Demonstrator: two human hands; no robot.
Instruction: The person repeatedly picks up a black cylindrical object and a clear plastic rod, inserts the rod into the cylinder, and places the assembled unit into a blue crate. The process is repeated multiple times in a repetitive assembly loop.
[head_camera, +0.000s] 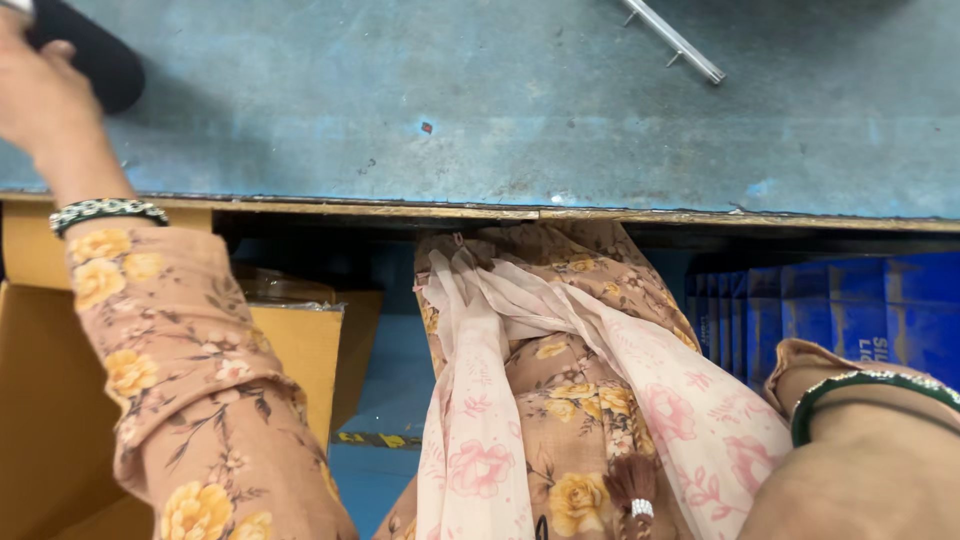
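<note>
Blue-grey worn surface (520, 110), scuffed and paint-flecked, edged along the near side by a chipped wooden lip. Left hand (35, 95): raised at the far left corner, seen from the back, resting against a black rounded object (95, 55) lying on the surface; the fingers are cut off by the frame edge, so whether they are spread or closed on it cannot be told. Beaded green-and-white bangle (105, 210) at that wrist, above a tan sleeve (180, 380) printed with yellow flowers. Right hand: out of the frame; only the forearm (860, 470) shows at the lower right, well apart from the black object, with a green bangle (870, 385) around it, and its fingers are not visible. Metal rail (675, 42): thin, silvery, with small pegs, lying at a slant on the far part of the surface, untouched. Below the lip: floral dress with a pale pink scarf (500, 400) draped down its middle, and a braid end (632, 490) with a silver bead. Cardboard boxes (40, 400) at the left; row of blue cartons (840, 315) at the right, under the surface.
</note>
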